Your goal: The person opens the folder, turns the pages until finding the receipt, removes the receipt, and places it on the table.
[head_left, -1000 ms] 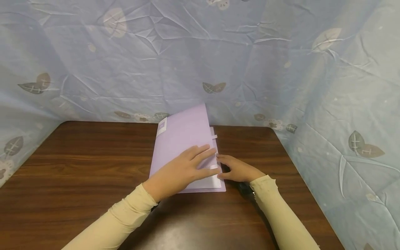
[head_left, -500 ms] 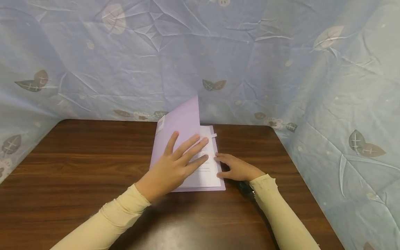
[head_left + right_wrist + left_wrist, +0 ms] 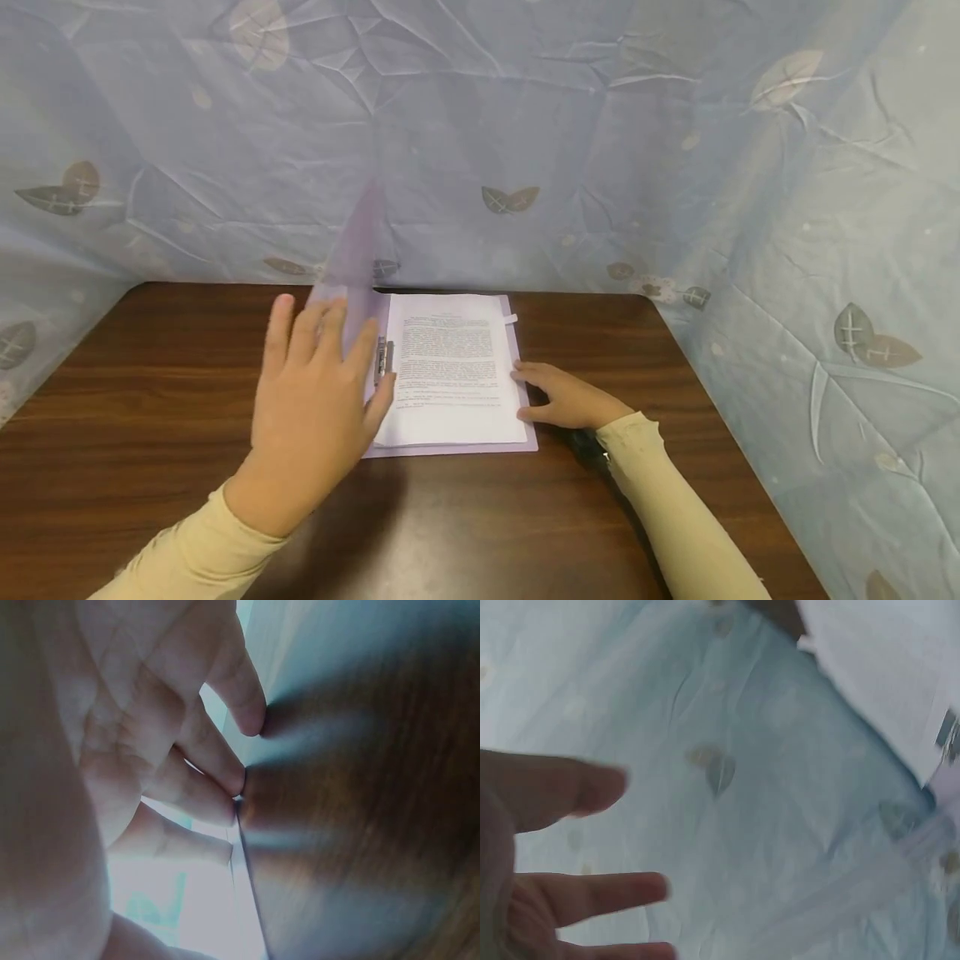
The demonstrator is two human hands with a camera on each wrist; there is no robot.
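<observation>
A light purple folder (image 3: 450, 450) lies on the table with its front cover (image 3: 347, 250) swung up on the left, blurred by motion. Inside it, printed sheets (image 3: 448, 417) lie flat beside a metal clip (image 3: 384, 358) at the spine. My left hand (image 3: 311, 408) is raised with spread fingers against the cover. In the left wrist view its fingers (image 3: 607, 896) are straight with nothing between them. My right hand (image 3: 573, 398) rests at the folder's right edge, and in the right wrist view its fingertips (image 3: 238, 784) touch down along that edge.
The brown wooden table (image 3: 150, 383) extends to both sides of the folder. A patterned blue-grey cloth (image 3: 450, 150) hangs behind and along the right. A small white tab (image 3: 511, 318) sticks out from the folder's right side. A dark strap (image 3: 588, 446) shows under the right wrist.
The folder's cover has swung up and leftward, uncovering the printed sheets and the clip. My left hand has moved left with it. My right hand has stayed at the right edge.
</observation>
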